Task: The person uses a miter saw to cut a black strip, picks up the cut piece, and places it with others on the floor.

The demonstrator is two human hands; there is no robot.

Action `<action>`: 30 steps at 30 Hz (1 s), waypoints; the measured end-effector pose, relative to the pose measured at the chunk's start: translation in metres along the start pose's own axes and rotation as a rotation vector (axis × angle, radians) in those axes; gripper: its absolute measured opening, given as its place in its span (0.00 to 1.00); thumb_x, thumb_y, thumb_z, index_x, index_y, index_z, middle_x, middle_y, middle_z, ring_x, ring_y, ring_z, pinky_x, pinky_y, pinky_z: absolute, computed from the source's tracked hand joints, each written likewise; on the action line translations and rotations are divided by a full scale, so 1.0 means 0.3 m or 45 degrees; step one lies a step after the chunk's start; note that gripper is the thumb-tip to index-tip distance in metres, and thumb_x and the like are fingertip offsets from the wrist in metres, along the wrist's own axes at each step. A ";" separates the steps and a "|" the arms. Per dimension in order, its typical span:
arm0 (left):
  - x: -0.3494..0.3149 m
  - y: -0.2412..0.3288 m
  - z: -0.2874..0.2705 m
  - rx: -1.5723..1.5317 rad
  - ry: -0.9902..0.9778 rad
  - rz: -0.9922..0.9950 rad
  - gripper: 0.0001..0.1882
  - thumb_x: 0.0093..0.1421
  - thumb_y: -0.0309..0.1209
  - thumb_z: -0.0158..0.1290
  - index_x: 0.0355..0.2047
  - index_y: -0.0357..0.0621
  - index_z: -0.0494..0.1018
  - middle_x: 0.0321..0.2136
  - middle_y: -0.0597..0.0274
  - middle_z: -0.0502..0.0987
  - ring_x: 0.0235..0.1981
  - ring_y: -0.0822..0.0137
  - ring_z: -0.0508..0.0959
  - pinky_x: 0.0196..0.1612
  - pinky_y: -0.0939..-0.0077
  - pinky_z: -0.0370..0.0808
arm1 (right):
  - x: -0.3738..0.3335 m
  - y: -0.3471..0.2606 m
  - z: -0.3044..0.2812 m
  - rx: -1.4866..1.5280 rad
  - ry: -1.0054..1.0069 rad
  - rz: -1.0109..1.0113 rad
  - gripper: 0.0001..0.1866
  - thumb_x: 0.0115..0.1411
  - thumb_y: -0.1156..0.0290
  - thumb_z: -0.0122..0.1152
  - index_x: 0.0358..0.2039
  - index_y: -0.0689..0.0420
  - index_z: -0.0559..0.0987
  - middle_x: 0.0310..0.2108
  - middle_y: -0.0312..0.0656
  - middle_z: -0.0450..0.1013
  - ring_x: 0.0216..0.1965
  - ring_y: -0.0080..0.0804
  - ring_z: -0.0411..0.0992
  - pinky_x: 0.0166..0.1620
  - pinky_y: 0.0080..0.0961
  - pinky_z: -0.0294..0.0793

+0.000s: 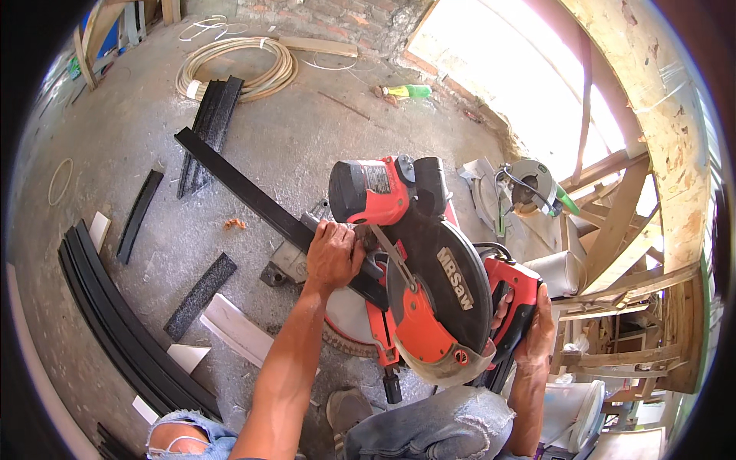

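Observation:
A red and black mitre saw [441, 295] stands on the floor in front of me. My right hand [534, 330] is wrapped round its red and black handle [514, 287]. A long black channel strip [238, 184] lies across the saw's base and runs out to the upper left. My left hand [334, 253] is closed over this strip beside the blade guard, its fingertips partly hidden. The strip passes under the saw head, where the guard covers the blade. A grey metal base part [287, 264] shows beneath the strip.
Black lengths [126, 322] and white offcuts [234, 330] lie on the left floor. Beyond are another black piece [211, 130], a coiled hose [238, 65] and a green bottle [410, 91]. A second saw [533, 188], wooden framing [621, 222] and a white bucket [571, 414] stand at right.

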State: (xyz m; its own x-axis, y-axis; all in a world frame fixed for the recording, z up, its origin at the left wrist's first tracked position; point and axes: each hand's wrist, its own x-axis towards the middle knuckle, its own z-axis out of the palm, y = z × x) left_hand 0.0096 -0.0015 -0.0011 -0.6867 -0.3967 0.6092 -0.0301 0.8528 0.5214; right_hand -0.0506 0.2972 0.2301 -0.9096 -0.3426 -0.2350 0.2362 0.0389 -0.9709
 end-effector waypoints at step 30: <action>0.000 -0.009 0.002 0.050 -0.036 0.000 0.13 0.60 0.35 0.50 0.34 0.36 0.76 0.32 0.51 0.77 0.41 0.51 0.75 0.58 0.52 0.62 | -0.002 0.034 -0.002 0.059 -0.088 -0.009 0.33 0.64 0.34 0.44 0.36 0.57 0.75 0.21 0.37 0.69 0.17 0.26 0.65 0.21 0.23 0.65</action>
State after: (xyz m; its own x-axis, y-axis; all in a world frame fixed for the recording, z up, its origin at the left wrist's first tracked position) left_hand 0.0092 -0.0036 -0.0028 -0.7067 -0.3875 0.5920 -0.0582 0.8657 0.4972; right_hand -0.0478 0.2983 0.2204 -0.8860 -0.4067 -0.2229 0.2468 -0.0065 -0.9691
